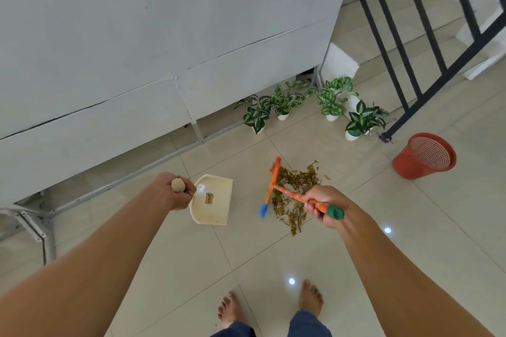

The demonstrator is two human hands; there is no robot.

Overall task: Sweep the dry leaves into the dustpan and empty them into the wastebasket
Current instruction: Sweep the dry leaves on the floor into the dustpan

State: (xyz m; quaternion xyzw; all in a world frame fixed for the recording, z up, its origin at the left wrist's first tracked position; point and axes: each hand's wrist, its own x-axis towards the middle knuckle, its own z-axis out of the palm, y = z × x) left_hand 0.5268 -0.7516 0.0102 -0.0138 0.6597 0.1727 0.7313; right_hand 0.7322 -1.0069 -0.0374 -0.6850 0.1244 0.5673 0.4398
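A pile of dry brown leaves lies on the pale tiled floor. My right hand grips the orange handle of a broom with a green end cap; its orange head stands along the left edge of the pile. My left hand holds the upright beige handle of a cream dustpan, which rests on the floor to the left of the broom, its open mouth facing the lower right. A red mesh wastebasket stands to the right, beyond the leaves.
Several small potted plants in white pots line the floor behind the leaves. A white panel on a metal frame runs along the left. A dark railing stands behind the wastebasket. My bare feet are at the bottom.
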